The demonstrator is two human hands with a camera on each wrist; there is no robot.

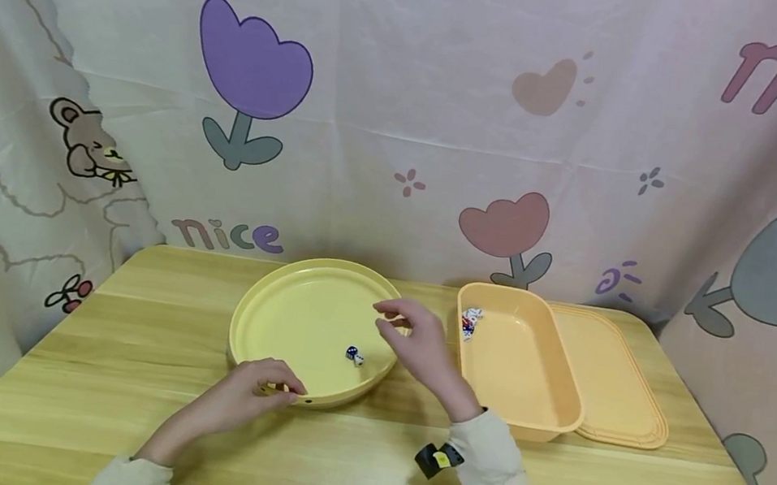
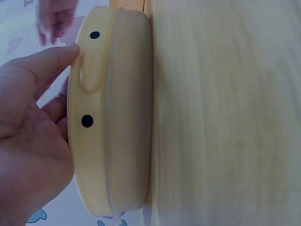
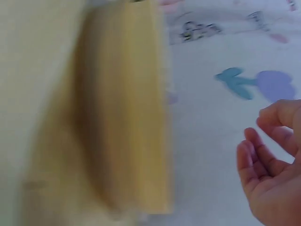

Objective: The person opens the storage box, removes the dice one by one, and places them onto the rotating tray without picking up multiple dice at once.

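A round yellow tray (image 1: pixel 297 321) with black dots on its side stands on the table. Inside it, toward the right front, a dark blue die (image 1: pixel 351 351) and a white die (image 1: pixel 359 360) lie close together. My left hand (image 1: pixel 246 396) holds the tray's front rim, thumb outside and fingers over the inner side; the left wrist view shows the thumb tip at the rim (image 2: pixel 77 94). Above the tray's right edge hovers my right hand (image 1: pixel 420 341), fingers loosely bent with nothing visible between them. The right wrist view shows that hand (image 3: pixel 273 160) apart from the tray's side.
To the right stands an orange rectangular box (image 1: pixel 527 367), with a small cluster of white, red and blue pieces (image 1: pixel 469 323) at its left back. A matching lid (image 1: pixel 610 378) lies flat beside it, partly behind the box. A printed curtain (image 1: pixel 376 110) hangs behind the wooden table (image 1: pixel 329 472).
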